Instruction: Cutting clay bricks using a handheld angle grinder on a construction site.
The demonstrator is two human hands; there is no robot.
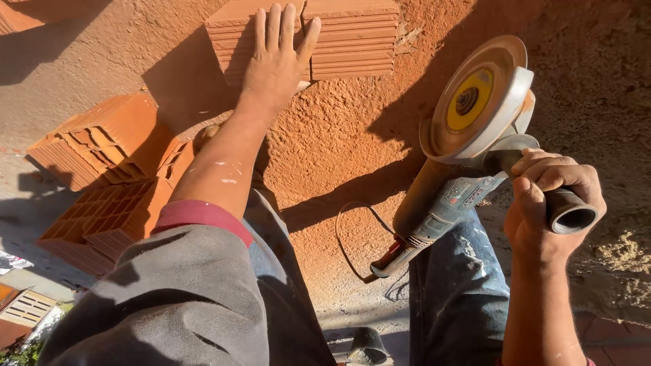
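My left hand (277,57) lies flat, fingers spread, on a ridged red clay block (352,37) that rests on red dusty ground. My right hand (546,203) grips the black side handle of an angle grinder (441,203). The grinder's dusty cutting disc with a yellow centre (471,98) is lifted clear of the block, to its right, facing the camera. Its cable (346,240) loops over the ground by my knee. My jeans (458,291) show below.
Hollow red clay blocks (108,173) are stacked at the left, some broken. Red dust and sand cover the ground (597,81). A dark tube-like object (366,347) stands at the bottom edge. Another block corner (17,15) sits top left.
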